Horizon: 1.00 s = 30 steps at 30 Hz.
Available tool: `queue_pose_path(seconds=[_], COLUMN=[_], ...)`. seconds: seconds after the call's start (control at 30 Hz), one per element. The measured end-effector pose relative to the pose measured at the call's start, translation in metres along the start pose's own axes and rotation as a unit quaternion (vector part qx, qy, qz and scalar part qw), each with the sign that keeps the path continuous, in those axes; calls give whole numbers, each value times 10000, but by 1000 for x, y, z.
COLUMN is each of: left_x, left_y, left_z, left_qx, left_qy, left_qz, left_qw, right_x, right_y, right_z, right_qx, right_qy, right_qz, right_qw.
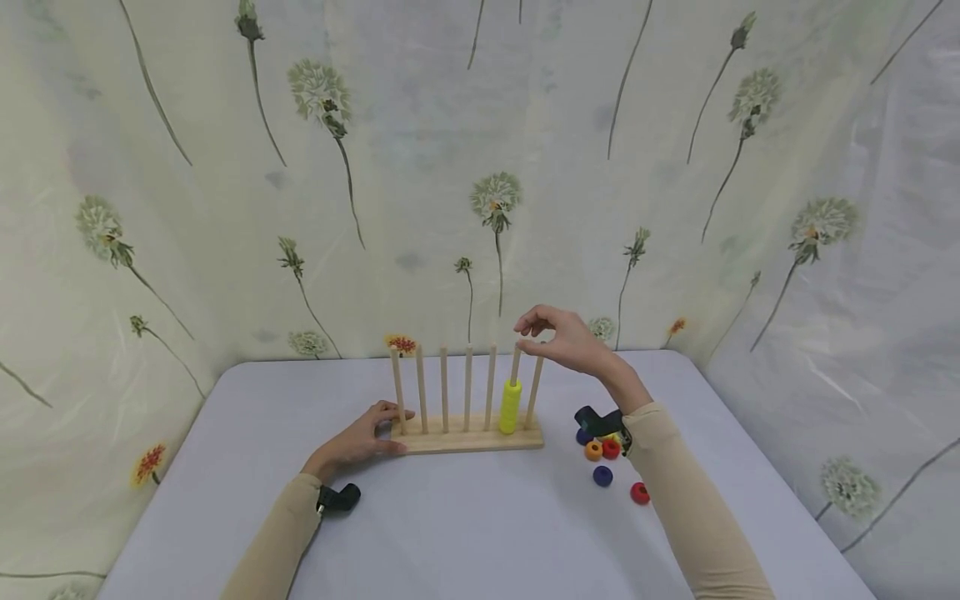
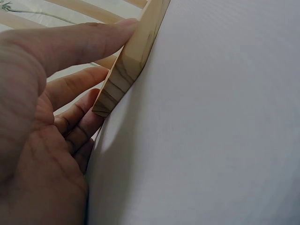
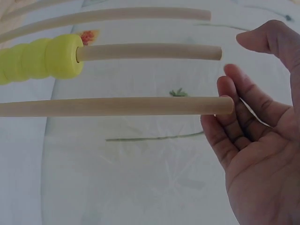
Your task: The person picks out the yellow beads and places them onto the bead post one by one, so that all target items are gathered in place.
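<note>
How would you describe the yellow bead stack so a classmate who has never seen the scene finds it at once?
On the white table, find the wooden base with its row of upright pegs. The yellow bead stack sits on the second peg from the right, below the right hand. Only that peg carries beads; its neighbours are bare.

Diffuse, even light fills the head view, with faint sheen on the backdrop (image 1: 903, 158); the left-wrist view is dimmer, shadowed beside the wooden base (image 2: 121, 77), and distortion bows the right-wrist view's pegs (image 3: 150, 51).
</note>
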<state>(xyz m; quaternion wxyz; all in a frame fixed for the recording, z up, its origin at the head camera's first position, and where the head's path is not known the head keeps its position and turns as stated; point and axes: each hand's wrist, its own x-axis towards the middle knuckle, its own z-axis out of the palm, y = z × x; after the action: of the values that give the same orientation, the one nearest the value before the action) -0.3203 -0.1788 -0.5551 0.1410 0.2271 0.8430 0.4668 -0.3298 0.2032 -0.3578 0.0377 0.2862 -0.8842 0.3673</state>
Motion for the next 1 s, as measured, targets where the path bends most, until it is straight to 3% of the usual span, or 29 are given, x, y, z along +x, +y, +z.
queue_pose_path(seconds=[0.23, 0.5, 0.77, 1.0], left_x=[0, 0, 1, 1], left_y=[2, 2, 1, 1], left_z=[0, 0, 1, 1], left_qx=[-76, -43, 138, 89], left_qy=[32, 5, 21, 26], left_qz=[-98, 1, 143, 144], left_qw=[9999, 10000, 9998, 9999], right_x=[-14, -47, -92, -136], right_y=[7, 21, 58, 105], right_z=[-16, -38, -42, -32], right_qx=[229, 449, 365, 294], right_qy=[384, 505, 483, 533], right_qz=[23, 241, 979, 1435], right_qw=[9990, 9974, 9934, 9878])
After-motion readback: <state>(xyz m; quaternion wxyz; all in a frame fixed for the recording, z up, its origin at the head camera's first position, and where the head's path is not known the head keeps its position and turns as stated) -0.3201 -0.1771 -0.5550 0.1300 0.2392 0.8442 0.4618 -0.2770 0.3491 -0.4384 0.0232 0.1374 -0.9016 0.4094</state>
